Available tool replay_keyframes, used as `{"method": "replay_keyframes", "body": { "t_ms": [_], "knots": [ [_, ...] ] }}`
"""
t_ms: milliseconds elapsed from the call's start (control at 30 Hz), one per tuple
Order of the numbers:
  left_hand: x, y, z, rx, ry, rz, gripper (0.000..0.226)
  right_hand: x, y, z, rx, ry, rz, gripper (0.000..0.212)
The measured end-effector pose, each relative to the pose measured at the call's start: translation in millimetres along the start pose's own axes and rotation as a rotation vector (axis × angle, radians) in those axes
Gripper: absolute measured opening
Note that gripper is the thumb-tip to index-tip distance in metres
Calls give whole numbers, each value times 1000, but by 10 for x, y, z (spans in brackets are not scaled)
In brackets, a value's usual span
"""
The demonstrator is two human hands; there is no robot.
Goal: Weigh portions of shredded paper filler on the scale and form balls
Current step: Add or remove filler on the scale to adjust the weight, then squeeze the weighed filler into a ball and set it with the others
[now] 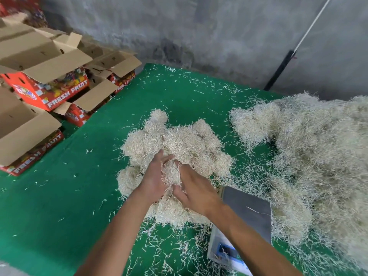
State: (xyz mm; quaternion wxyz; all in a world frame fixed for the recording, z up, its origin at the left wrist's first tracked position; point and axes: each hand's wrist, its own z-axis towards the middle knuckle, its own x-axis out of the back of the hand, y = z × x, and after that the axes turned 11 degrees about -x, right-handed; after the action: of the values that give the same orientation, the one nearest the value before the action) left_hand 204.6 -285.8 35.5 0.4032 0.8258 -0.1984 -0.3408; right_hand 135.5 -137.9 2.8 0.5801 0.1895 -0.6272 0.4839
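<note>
1. Nearest: one digital scale with a grey metal platform (248, 213) and a white base with a blue panel, on the green cloth-covered table (83, 196). Platform is bare except for one stray strand. The right forearm crosses its front left corner.
2. Two bare hands, close together, palms facing each other. Left hand (154, 179) and right hand (196, 191) cup one small wad of pale shredded paper filler (171, 174) between them, fingers loosely curved around it. Wad sits just left of the scale, above the ball cluster.
3. Under and beyond the hands: a cluster of formed pale paper-shred balls (179, 140), touching each other. Roughly a dozen; exact count can't be told, edges blur together.
4. Right side: one large loose heap of the same shredded paper (318, 152), running from beside the scale to the table's far edge, well apart from the hands.
5. Loose shreds are scattered over the cloth.
6. Far left: open red cardboard cartons printed "FRESH FRUIT" (49, 90), flaps up, at least four visible.
7. Back: a grey concrete wall (199, 26), with one black-and-white pole (282, 68) leaning on it.
</note>
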Motion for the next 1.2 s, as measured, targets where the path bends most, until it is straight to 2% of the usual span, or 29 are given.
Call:
{"method": "replay_keyframes", "body": {
  "t_ms": [67, 133, 200, 267, 367, 467, 567, 667, 733, 767, 833, 967, 1033, 1100, 1200],
  "knots": [
    [45, -22, 58, -252, 74, 362, 40, 24, -18, 216, -34, 52, -60, 64],
    [139, -96, 81, -524, 200, 656, 34, -6, 22, 320, -133, 4, -61, 74],
    [190, -177, 86, -666, 241, 748, 34, -22, 63, 331, -250, -128, 122, 78],
    [160, -266, 114, -733, 198, 873, 30, 21, 141, 291, -439, -145, 414, 74],
    [14, -449, 124, -754, 17, 1039, 24, 189, 309, 169, -625, -61, 550, 66],
    [-207, -636, 145, -807, -101, 1271, 22, 426, 491, 40, -744, -143, 656, 47],
    [-401, -749, 223, -721, -170, 1609, 32, 649, 684, -109, -806, -196, 705, 30],
    [-467, -857, 253, -702, -88, 1697, 32, 847, 827, -332, -824, -183, 746, 28],
    [-515, -877, 237, -658, 13, 1640, 34, 961, 944, -452, -839, -153, 927, 47],
    [-523, -874, 220, -637, 63, 1567, 35, 973, 1020, -503, -862, -136, 1020, 45],
    [-489, -828, 220, -643, 131, 1477, 36, 981, 1147, -564, -894, -84, 1127, 25],
    [-221, -729, 263, -566, 244, 1476, 28, 985, 1327, -611, -910, -3, 1208, 28],
    [-129, -690, 229, -524, 307, 1437, 27, 1010, 1407, -624, -932, 53, 1252, 22],
    [-108, -674, 195, -530, 311, 1526, 30, 1016, 1509, -653, -962, 129, 1239, 18],
    [-326, -705, 116, -638, 247, 1747, 44, 990, 1731, -746, -1020, 229, 1148, 22]
  ]
}}
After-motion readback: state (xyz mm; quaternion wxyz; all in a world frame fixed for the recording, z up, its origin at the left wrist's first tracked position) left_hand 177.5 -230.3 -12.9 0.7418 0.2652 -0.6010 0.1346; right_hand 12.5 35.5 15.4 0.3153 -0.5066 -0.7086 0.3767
